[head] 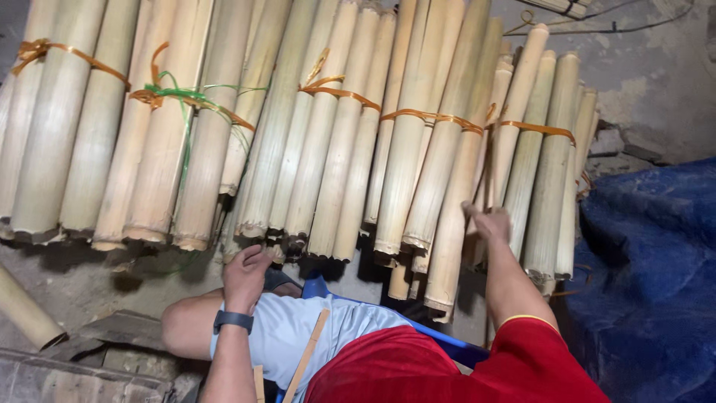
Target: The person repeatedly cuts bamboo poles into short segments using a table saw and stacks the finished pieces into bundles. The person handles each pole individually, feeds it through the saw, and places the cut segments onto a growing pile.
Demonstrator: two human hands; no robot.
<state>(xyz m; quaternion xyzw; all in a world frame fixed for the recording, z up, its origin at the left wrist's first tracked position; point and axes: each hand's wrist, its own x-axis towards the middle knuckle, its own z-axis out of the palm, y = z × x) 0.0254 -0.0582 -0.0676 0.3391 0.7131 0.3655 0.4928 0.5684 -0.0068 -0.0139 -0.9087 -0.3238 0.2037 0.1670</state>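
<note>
**Bamboo rolls tied in bundles, two hands at their ends**

Bamboo-coloured rolled sheaths (418, 172) lie side by side in a long row on the floor, filling the top of the view. They are pale tan tubes, packed close and touching. Thin orange straps (432, 117) tie them into bundles. One bundle on the left also has a green string (183, 93) looped round it.

The right hand (488, 220) is up against the lower part of a bundle on the right. It is blurred, so I cannot tell if its fingers are closed or apart. The left hand (245, 276) sits just below the ends of the middle rolls, with its fingers curled in. I cannot tell if it holds anything. A dark wristband (233, 321) is on that wrist.

A thin flat strip (307, 354) of the same stuff lies across the person's lap. A blue plastic sheet (656, 276) covers the floor on the right. One loose roll (26, 313) lies at the far left. Grey concrete floor (74, 276) shows under the rolls.
</note>
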